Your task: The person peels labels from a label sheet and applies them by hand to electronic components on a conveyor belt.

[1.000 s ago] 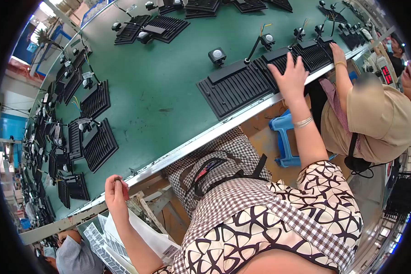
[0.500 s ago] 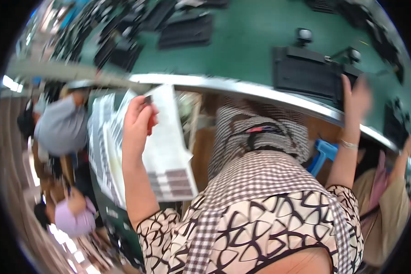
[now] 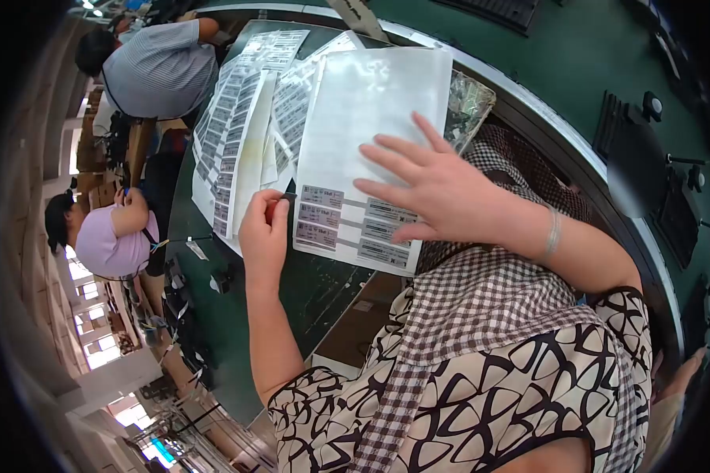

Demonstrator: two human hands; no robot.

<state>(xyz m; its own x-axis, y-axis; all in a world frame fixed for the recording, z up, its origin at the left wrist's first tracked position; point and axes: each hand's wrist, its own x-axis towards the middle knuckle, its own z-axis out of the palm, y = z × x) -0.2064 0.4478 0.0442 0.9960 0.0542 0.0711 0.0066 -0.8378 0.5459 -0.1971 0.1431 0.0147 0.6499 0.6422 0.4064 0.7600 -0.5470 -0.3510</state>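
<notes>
A white backing sheet lies in front of me, mostly bare, with several grey printed labels left across its lower end. My right hand is spread flat over the sheet's right half, fingers apart and nothing in them, covering part of the labels. At the sheet's lower left edge is my left hand, thumb and forefinger pinched on a small dark label. More printed label sheets overlap in a pile to the left.
The sheets rest on a green side table. A conveyor with a metal rail runs along the right, carrying black panels and a round-headed part. Two people sit at the left, one in a striped shirt, one in lilac.
The view has turned left toward the label sheets. My right hand has moved from the black panel on the conveyor to the sheet; my left hand still pinches the dark label, lower now.
</notes>
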